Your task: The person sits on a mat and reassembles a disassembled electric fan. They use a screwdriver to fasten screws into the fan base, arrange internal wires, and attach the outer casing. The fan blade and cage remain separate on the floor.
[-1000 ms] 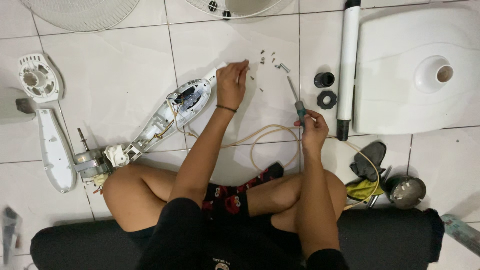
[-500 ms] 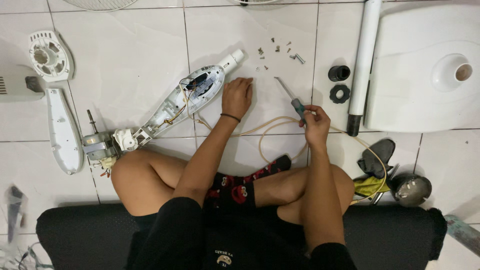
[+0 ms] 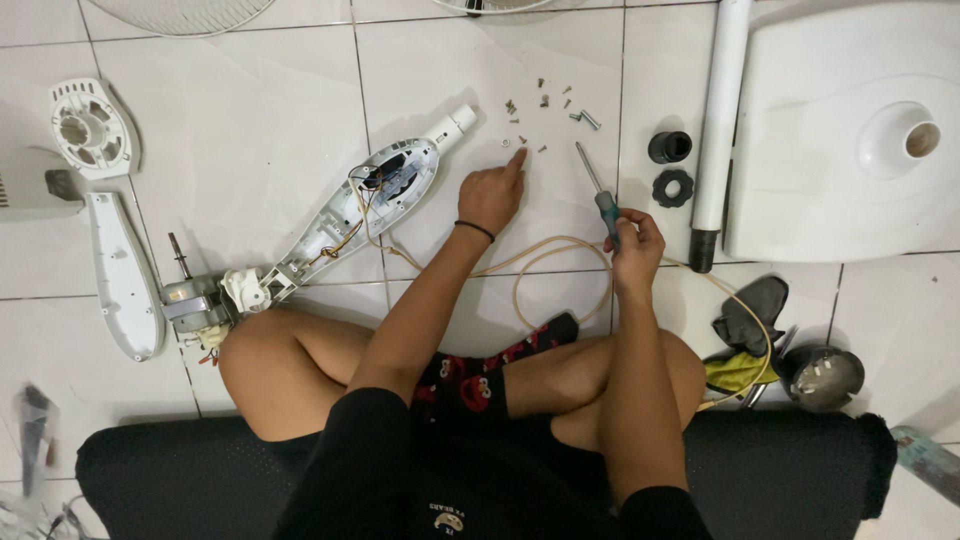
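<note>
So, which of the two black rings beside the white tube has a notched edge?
The lower black ring: flat with a notched rim. The upper one is a smooth, taller collar.

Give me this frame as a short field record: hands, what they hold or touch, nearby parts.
setting: person sitting cross-legged on white tile floor
left hand: open, index finger stretched toward the loose screws, not clearly touching one
right hand: gripping a screwdriver, tip pointing away from the person
opened fan neck housing: lying left of the left hand, wires exposed, motor at its lower end
cord: beige, looped between the hands
pole: white, lying beside the fan base
black rings: two, left of the pole
</note>
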